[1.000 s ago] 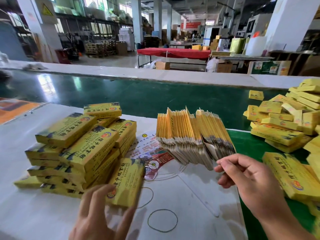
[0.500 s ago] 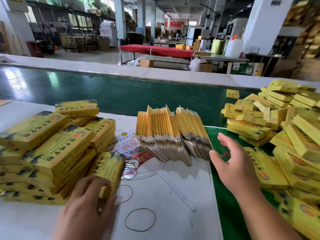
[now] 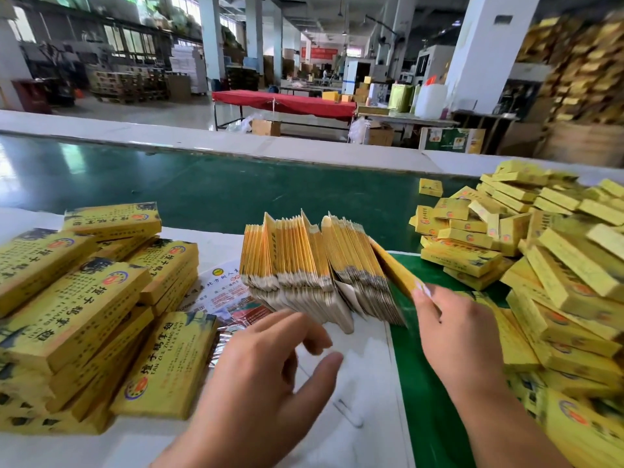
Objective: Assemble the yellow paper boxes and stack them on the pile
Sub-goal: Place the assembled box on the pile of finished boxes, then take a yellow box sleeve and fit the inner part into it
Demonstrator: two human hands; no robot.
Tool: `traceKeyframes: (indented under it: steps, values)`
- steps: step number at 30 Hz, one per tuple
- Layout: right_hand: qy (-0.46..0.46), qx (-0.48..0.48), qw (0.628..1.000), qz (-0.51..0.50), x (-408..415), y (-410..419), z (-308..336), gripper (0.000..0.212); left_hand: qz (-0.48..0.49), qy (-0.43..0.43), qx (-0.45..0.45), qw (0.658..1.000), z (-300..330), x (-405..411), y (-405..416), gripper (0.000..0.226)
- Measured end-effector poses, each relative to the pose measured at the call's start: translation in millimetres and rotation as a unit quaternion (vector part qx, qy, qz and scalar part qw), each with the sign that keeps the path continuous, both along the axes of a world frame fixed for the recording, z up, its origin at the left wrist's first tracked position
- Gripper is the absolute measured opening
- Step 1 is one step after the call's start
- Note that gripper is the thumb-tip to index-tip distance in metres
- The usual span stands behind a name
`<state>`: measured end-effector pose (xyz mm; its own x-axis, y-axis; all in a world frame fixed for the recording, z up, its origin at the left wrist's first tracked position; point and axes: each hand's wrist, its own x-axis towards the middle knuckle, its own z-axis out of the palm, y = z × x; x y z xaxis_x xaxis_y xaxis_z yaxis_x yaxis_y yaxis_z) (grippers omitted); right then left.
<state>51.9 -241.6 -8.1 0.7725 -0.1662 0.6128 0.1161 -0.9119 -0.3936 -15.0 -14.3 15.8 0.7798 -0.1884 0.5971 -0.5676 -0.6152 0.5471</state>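
So we've got our right hand pinching the rightmost flat box blank off the upright stack of blanks dead ahead, its long axis leaning back-left, while our left hand hovers loose and empty, pile off left.

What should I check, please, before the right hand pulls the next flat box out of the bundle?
1. Right hand pinches the end flat box of the bundle: ok.
2. Only one flat taken: cannot tell, the edges are too close together.
3. Left hand is free to help with folding: ok, open and holding nothing.
4. Bare white table in front of the bundle for folding: ok.
5. Stack of assembled boxes on the left is steady: cannot tell, the boxes lie at uneven angles.
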Motion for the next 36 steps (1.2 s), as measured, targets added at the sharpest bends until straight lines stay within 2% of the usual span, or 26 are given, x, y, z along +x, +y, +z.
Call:
traceKeyframes:
  steps: [2, 5, 7, 10, 11, 13, 16, 18, 19, 25, 29, 32, 34, 36]
  values:
    - [-0.030, 0.003, 0.999, -0.013, -0.8, -2.1, 4.6, 0.028, -0.019, -0.011, -0.001, 1.000, 6.7, 16.8, -12.0, 0.010]
    - [-0.014, -0.001, 1.000, 0.014, 2.1, -0.4, -0.6, 0.019, -0.018, -0.013, -0.014, 1.000, 5.6, 38.4, -22.1, 0.014]
    - [0.071, 0.023, 0.995, 0.060, 4.1, 2.9, -4.5, 0.013, -0.019, 0.003, -0.031, 0.999, -5.2, 45.0, -22.7, 0.015]
    - [0.216, 0.041, 0.970, 0.102, 2.8, 3.4, -3.9, 0.039, -0.035, 0.032, -0.045, 0.998, -20.9, 44.7, -17.1, 0.018]
    - [0.237, 0.028, 0.965, 0.111, 2.0, 1.9, -2.4, 0.043, -0.043, 0.034, -0.044, 0.998, -23.4, 43.8, -14.9, 0.018]
    - [0.243, 0.004, 0.962, 0.125, -1.1, -0.7, 0.8, 0.036, -0.055, 0.039, -0.046, 0.997, -25.0, 42.8, -12.1, 0.017]
    - [0.160, 0.010, 0.982, 0.103, -4.0, -4.6, 4.8, 0.013, -0.061, 0.043, -0.052, 0.996, -23.0, 42.4, -12.5, 0.016]
    - [0.078, 0.001, 0.996, 0.053, -2.7, -6.2, 6.8, 0.031, -0.068, 0.047, -0.056, 0.995, -21.7, 41.4, -13.8, 0.016]
    - [0.051, 0.008, 0.998, 0.041, -2.4, -5.9, 7.9, 0.034, -0.069, 0.047, -0.058, 0.995, -22.0, 41.1, -13.6, 0.016]
    - [-0.004, 0.031, 0.999, 0.024, 0.8, -2.1, 1.6, 0.030, -0.060, 0.046, -0.058, 0.995, -21.5, 39.6, -13.5, 0.019]
    - [-0.193, 0.077, 0.978, -0.007, -3.9, -16.9, 9.7, 0.021, -0.055, 0.057, -0.082, 0.993, -21.5, 39.5, -11.6, 0.019]
    - [-0.267, 0.134, 0.954, 0.003, -9.2, -23.2, 12.8, 0.021, -0.065, 0.102, -0.121, 0.985, -22.2, 40.4, -11.8, 0.019]
    - [-0.261, 0.245, 0.931, 0.069, -14.0, -22.4, 15.3, 0.020, -0.089, 0.193, -0.207, 0.955, -20.8, 42.2, -10.3, 0.022]
    - [-0.223, 0.374, 0.880, 0.192, -18.1, -20.6, 18.1, 0.021, -0.129, 0.313, -0.347, 0.875, -19.8, 47.3, -8.2, 0.029]
